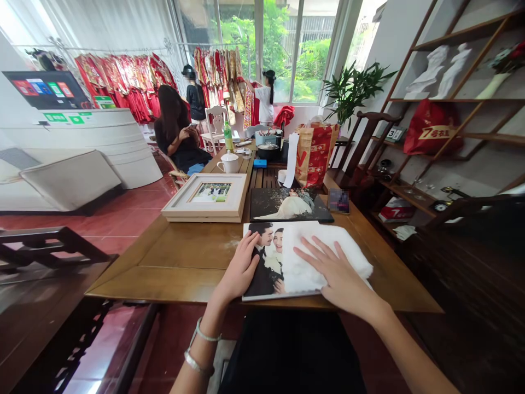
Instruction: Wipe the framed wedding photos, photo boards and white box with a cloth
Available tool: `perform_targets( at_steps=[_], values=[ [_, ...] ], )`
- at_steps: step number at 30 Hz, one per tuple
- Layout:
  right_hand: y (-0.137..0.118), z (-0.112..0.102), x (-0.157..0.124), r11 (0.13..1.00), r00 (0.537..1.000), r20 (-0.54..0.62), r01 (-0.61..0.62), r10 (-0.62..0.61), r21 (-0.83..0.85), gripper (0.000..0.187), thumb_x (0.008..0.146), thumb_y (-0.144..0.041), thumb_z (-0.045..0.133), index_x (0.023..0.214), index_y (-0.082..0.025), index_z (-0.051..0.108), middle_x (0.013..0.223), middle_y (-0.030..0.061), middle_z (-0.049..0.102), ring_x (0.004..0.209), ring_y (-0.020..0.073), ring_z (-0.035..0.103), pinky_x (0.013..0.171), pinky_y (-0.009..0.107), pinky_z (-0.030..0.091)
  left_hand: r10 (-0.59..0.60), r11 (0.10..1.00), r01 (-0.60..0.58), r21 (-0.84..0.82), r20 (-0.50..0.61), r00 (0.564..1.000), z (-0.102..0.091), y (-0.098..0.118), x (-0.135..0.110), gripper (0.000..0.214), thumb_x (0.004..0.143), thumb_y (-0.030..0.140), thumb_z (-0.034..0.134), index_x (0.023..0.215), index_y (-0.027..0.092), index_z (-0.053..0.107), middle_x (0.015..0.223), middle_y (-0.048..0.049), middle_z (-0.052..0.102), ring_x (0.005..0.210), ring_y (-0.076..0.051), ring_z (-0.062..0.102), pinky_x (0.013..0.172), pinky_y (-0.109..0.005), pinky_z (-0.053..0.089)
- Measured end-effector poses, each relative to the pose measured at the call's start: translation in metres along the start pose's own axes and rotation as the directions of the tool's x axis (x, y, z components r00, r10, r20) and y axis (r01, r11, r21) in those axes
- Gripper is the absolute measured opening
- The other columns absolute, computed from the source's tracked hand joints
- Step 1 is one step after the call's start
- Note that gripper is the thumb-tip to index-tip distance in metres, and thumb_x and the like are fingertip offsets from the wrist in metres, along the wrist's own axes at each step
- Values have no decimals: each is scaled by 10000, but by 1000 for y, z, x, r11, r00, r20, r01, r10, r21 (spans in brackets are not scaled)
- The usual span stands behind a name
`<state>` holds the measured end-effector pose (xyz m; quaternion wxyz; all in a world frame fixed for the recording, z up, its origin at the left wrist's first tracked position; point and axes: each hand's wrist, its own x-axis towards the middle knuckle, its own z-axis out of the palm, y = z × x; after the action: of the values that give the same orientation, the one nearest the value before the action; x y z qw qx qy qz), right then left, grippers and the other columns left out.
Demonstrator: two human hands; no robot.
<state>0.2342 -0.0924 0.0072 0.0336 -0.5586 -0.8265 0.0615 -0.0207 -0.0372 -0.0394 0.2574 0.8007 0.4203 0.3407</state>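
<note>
A large wedding photo print (266, 262) lies flat at the near edge of the wooden table (184, 257). My left hand (241, 268) rests on the print's left edge, fingers stretched out flat. My right hand (334, 273) lies open, fingers spread, pressing a white cloth (315, 251) onto the right part of the print. Behind it lie a dark photo print (287, 205) and a white framed photo (207, 197).
A phone (339, 201) lies at the table's right. Farther back stand a white cup (229, 162), a green bottle (227, 135), a red paper bag (314, 153). A person sits at the left (174, 131); two others stand by clothing racks. Shelves line the right wall.
</note>
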Motion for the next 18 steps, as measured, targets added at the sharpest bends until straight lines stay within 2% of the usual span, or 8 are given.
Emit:
perform_targets(
  at_steps=[3,6,8,14,18],
  values=[
    [-9,-2,-23,999,999,41,35,-36,20,1051,508,18,385,1464,-383,210,1568,-102,82,1445,208,10,1130,594,32,-6,1000,6,6,1,1000,0,0,1,472,947,229,339,1418,194,330,1503,-106,311,1435,-226,157,1174,-476,141],
    [-7,-5,-22,998,996,80,44,-48,53,1052,507,4,390,1459,-404,207,1566,-115,79,1444,206,24,1131,588,36,0,1000,0,6,-1,1000,0,0,1,474,947,227,343,1420,203,326,1503,-102,313,1436,-229,154,1172,-488,143],
    [-1,-6,-8,998,997,75,27,-32,60,1023,531,-9,401,1459,-399,216,1566,-108,80,1444,211,36,1129,590,32,3,1000,-3,9,1,1000,-1,1,1,474,947,225,345,1420,213,326,1504,-99,315,1435,-232,159,1170,-497,145],
    [24,-11,61,996,997,57,-46,42,80,874,655,-77,443,1463,-348,247,1570,-48,121,1442,248,61,1110,617,37,7,1000,-7,10,12,1000,-2,1,1,465,957,249,338,1421,216,327,1511,-94,306,1440,-228,142,1173,-489,137],
    [29,-12,79,996,996,30,-80,78,46,874,653,-60,440,1467,-315,251,1570,-24,139,1440,251,74,1109,616,41,3,1000,-4,19,10,1000,0,-1,1,471,957,250,332,1425,197,315,1514,-105,294,1443,-224,130,1176,-481,131]
  ],
)
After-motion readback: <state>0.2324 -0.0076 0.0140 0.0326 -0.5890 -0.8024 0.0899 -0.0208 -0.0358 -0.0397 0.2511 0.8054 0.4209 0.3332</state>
